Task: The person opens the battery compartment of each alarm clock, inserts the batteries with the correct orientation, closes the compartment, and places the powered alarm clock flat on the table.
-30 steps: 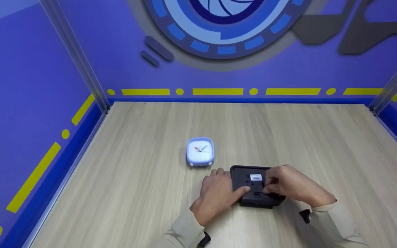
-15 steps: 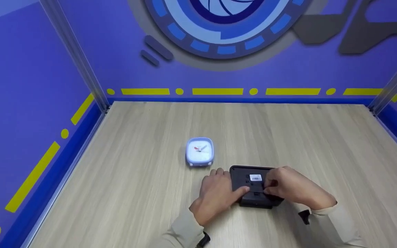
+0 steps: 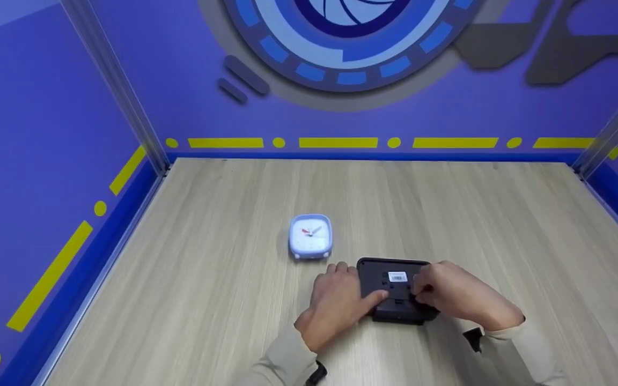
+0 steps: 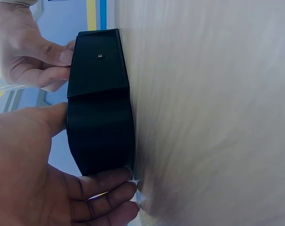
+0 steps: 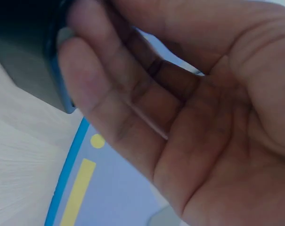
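Observation:
A flat black box-shaped device (image 3: 374, 274) lies on the wooden table with its back up, showing a white barcode label and small round parts. My left hand (image 3: 335, 300) grips its left side, thumb on the back panel and fingers along the edge. Thumb and fingertips of my right hand (image 3: 455, 294) pinch at the right part of the back; they hide what is between them. The left wrist view shows the device's black side (image 4: 101, 127) with a small screw. A light blue alarm clock (image 3: 310, 236) with a white dial stands beyond the left hand.
Behind the table (image 3: 234, 214) rises a blue-purple printed wall (image 3: 191, 112) with yellow dashes. A similar panel (image 3: 35, 161) and a metal post (image 3: 121, 86) bound the left side.
The right hand's fingers have shifted and turned slightly at the device's back, showing a little more of its upper right edge. The left hand, device and alarm clock stay essentially in place.

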`<move>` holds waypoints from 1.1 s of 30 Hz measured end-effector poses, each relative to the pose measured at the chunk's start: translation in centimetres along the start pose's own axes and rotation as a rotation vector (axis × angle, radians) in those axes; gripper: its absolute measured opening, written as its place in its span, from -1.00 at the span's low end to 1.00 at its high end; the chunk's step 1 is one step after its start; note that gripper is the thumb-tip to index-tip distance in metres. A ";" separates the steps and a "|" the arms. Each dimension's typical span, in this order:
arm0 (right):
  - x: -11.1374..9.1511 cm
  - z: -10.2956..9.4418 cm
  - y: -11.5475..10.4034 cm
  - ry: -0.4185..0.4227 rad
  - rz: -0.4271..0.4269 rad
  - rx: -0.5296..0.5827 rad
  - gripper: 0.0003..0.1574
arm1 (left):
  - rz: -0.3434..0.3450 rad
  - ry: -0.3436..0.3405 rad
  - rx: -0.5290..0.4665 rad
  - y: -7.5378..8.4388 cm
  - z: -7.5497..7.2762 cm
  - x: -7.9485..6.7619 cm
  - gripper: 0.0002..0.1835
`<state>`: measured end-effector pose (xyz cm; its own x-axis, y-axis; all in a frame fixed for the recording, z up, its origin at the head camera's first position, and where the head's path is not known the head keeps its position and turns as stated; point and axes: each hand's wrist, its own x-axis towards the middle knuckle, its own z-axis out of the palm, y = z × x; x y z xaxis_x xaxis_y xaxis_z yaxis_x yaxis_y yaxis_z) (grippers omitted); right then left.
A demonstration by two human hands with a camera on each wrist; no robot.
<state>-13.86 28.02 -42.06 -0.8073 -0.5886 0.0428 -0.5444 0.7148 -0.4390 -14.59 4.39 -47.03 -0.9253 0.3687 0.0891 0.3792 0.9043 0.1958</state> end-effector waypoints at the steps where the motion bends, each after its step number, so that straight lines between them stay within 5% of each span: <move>1: 0.1 0.1 0.1 0.002 0.013 0.013 -0.69 | -0.001 0.000 -0.001 0.0 0.0 0.0 -0.14; 7: 0.5 0.9 0.2 0.032 0.101 0.042 -0.62 | -0.008 -0.025 -0.023 -0.1 0.0 0.1 -0.15; 17: 0.9 1.7 0.7 0.096 -0.012 0.010 -0.65 | -0.006 -0.049 -0.011 -0.1 -0.1 0.2 -0.17; 33: 0.9 1.5 0.5 0.088 -0.041 0.027 -0.80 | -0.001 -0.059 -0.023 -0.2 -0.1 0.3 -0.15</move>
<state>-14.49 27.29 -43.63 -0.8021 -0.5807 0.1392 -0.5718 0.6797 -0.4595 -14.92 4.29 -46.91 -0.9243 0.3804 0.0316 0.3778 0.8998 0.2182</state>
